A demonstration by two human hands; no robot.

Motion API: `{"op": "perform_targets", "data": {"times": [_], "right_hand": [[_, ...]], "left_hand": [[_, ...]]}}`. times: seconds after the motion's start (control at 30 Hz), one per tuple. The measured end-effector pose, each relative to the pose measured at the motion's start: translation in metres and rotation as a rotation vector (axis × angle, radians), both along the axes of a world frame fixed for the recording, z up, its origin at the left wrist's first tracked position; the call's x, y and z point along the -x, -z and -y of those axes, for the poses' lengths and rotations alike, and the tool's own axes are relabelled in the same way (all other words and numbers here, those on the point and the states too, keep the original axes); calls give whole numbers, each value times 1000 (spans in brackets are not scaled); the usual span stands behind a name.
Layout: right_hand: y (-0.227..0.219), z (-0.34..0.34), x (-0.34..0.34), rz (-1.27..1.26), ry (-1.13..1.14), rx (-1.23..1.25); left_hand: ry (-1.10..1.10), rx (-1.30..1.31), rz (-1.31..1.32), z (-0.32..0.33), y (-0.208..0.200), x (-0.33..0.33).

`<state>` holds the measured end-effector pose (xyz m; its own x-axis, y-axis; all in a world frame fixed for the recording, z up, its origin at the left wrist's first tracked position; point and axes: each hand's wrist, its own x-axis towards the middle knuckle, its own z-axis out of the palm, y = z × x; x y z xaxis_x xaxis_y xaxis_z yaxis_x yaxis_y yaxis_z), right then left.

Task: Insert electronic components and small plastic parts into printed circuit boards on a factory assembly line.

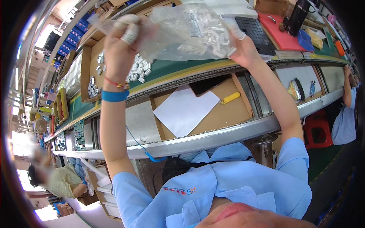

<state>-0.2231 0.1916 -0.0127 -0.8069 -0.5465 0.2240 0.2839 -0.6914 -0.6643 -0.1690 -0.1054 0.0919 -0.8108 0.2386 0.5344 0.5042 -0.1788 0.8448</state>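
A clear plastic bag with small white parts inside is stretched between my hands above the bench. The parts gather at its right end, and a printed label shows through the film. My left hand is closed around the bunched left end, its fingers wrapped in white tape and smeared by motion. At the right end, my right hand pinches the bag's edge near the parts. Below my left hand, loose white connector-like pieces lie in a shallow cardboard tray. A blue wrist strap circles my left wrist.
A conveyor rail runs across in front of me. Beyond it a cardboard tray holds white paper and a yellow-handled tool. Farther right are a black grid tray, a red mat and a black bottle. Other people sit on both sides.
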Motion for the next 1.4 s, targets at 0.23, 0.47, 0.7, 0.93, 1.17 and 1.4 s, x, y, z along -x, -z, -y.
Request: {"op": "perform_targets", "data": {"times": [0.23, 0.47, 0.7, 0.93, 1.17, 1.4], "right_hand": [[-13, -19, 57, -385, 655, -485], [-5, -30, 85, -696, 672, -826], [-23, -22, 116, -824, 659, -1005], [-95, 10, 86, -1001, 916, -1108], [-120, 9, 85, -1105, 924, -1171], [-126, 29, 85, -1342, 936, -1274]], "left_hand": [[-214, 639, 67, 13, 84, 44], [-271, 661, 249, 22, 106, 70], [-86, 658, 84, -7, 102, 102], [-357, 569, 89, -10, 110, 121], [-384, 450, 210, -8, 117, 129], [-412, 609, 241, -18, 145, 113]]}}
